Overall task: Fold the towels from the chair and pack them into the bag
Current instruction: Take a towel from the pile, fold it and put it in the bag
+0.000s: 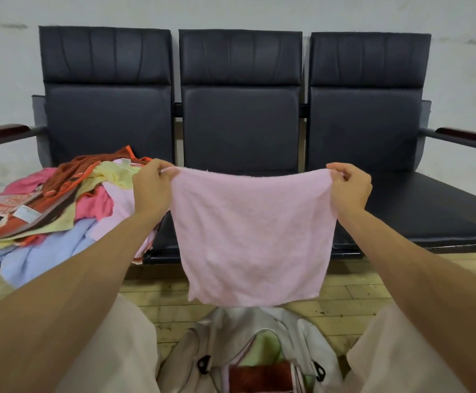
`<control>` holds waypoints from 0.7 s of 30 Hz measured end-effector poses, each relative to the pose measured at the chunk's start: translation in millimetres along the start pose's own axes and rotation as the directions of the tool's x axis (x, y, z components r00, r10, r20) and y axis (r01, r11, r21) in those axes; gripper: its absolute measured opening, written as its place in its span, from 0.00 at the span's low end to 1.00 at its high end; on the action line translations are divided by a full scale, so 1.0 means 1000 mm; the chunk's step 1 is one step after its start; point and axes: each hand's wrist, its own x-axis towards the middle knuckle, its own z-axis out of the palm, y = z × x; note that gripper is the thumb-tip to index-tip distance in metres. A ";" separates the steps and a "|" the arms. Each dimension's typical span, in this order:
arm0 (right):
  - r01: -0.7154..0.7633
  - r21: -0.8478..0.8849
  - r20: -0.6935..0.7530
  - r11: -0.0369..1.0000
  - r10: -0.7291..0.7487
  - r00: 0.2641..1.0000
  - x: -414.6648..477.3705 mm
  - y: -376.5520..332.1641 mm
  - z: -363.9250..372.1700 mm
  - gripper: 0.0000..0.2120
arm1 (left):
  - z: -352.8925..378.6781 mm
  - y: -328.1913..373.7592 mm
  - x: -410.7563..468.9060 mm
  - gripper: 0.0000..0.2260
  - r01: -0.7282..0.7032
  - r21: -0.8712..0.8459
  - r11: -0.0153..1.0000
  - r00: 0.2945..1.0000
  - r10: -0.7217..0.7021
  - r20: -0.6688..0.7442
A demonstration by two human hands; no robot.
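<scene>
The left hand [151, 188] and right hand [350, 185] fingers pinch the pink towel [251, 236]. Behind them, black chairs [239, 131], white wall [259, 9]; below, floor [358, 296], bag [296, 333].

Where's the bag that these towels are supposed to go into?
In the head view the white bag sits on the floor at bottom centre, between the person's knees, just below the hanging pink towel.

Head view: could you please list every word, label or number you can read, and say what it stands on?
No text can be read for certain.
Red-and-white printed sheet at the left of the towel pile: large white characters, too blurred to read.
White label beside it: print too small.
Small tag on the yellow towel: too small.
</scene>
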 end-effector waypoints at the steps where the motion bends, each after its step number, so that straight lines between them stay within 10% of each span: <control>1: -0.007 0.000 -0.004 1.000 0.007 1.000 0.001 0.000 0.000 0.11 | 0.000 0.002 0.000 0.08 -0.016 -0.010 1.000 1.000 0.016 -0.023; 12: -0.037 -0.112 0.143 0.993 0.053 0.988 -0.004 0.005 0.002 0.17 | 0.008 -0.012 0.003 0.08 0.035 0.126 0.991 0.998 -0.041 0.049; 17: 0.185 -0.604 0.341 0.775 0.042 0.939 -0.007 0.020 -0.004 0.07 | 0.012 -0.021 -0.004 0.08 0.018 0.369 0.929 0.964 -0.114 0.241; 21: 0.192 -0.520 0.210 0.832 -0.094 0.973 -0.006 0.012 0.005 0.06 | 0.016 -0.013 -0.006 0.10 0.106 0.248 0.963 0.984 -0.137 0.111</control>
